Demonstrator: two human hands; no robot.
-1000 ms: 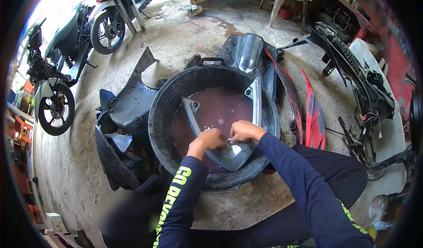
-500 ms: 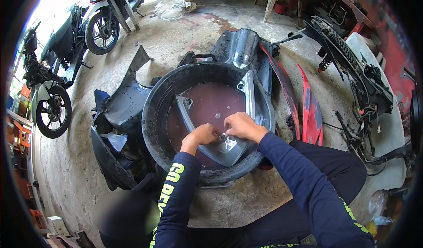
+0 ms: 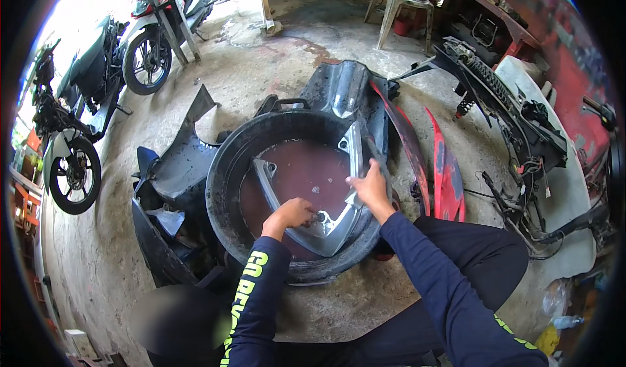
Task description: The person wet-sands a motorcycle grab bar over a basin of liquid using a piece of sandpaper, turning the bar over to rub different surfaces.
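A grey V-shaped plastic motorcycle panel [image 3: 324, 240] lies tilted in a round black tub [image 3: 225, 230], its point toward me, over murky reddish water [image 3: 293, 171]. My left hand [image 3: 291, 215] is closed on the panel beside a mounting hole near the point. Over the panel's right arm is my right hand [image 3: 370, 189], thumb and forefinger apart, the other fingers curled out of sight. Below its thumb shows a small pale grey piece, too unclear to name. Small whitish bits [image 3: 315, 189] are on the water.
Black fairings [image 3: 176, 165] lie left of the tub, another dark panel [image 3: 339, 90] behind it. Red panels [image 3: 447, 171] and a motorcycle frame with a shock absorber [image 3: 502, 99] lie right. Motorcycles [image 3: 85, 106] stand far left, a plastic chair [image 3: 401, 8] at the back.
My right hand has lifted off the panel's point and moved up and right to its right arm, forefinger now raised. The left hand stays near the point. The whole view has shifted slightly.
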